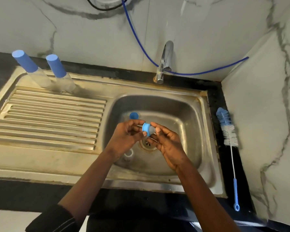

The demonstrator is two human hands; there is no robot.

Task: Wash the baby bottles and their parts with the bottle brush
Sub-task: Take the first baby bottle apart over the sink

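While I am working over the steel sink (182,111), my left hand (127,133) is pinching a round blue collar (146,128). My right hand (168,144) is pinching its translucent nipple (152,130).

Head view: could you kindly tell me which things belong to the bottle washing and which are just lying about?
Job: blue plastic ring with clear teat, blue round cap, clear open bottle, two blue-capped clear bottles, blue-and-white bristle brush, chrome tap, steel sink.
Lying about: thin blue hose, black cable.
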